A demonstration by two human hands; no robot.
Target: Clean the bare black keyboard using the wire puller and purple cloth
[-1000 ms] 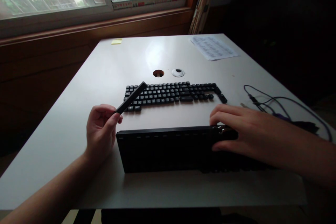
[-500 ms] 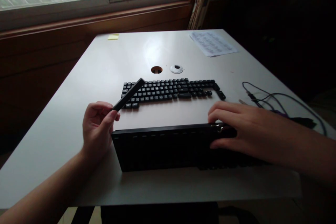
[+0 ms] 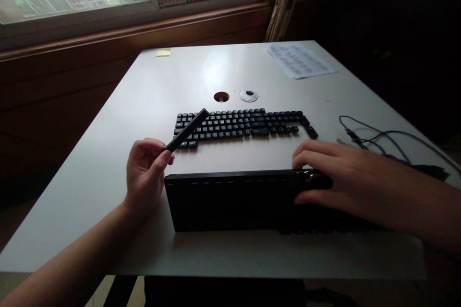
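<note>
My left hand (image 3: 149, 168) pinches one end of a long black space bar keycap (image 3: 187, 129), which slants up and away to the right. My right hand (image 3: 324, 172) grips the top edge of a black keyboard body (image 3: 230, 206), fingers behind and thumb in front. The keyboard stands on its long edge on the desk, its dark face toward me. Under the right fingers something shiny shows, too dark to make out. Beyond the keyboard, many loose black keycaps (image 3: 230, 127) lie in rows, partly covered from view by the space bar.
The white desk (image 3: 108, 100) has a round hole (image 3: 221, 97) and a white ring-shaped cover (image 3: 248, 96). A black cable (image 3: 382, 134) lies at the right. Printed sheets (image 3: 302, 61) and a yellow sticky note (image 3: 163, 52) lie near the far edge.
The whole view has shifted slightly, so everything appears further right. Both hands keep their holds, and the keyboard and space bar stay in nearly the same pose.
</note>
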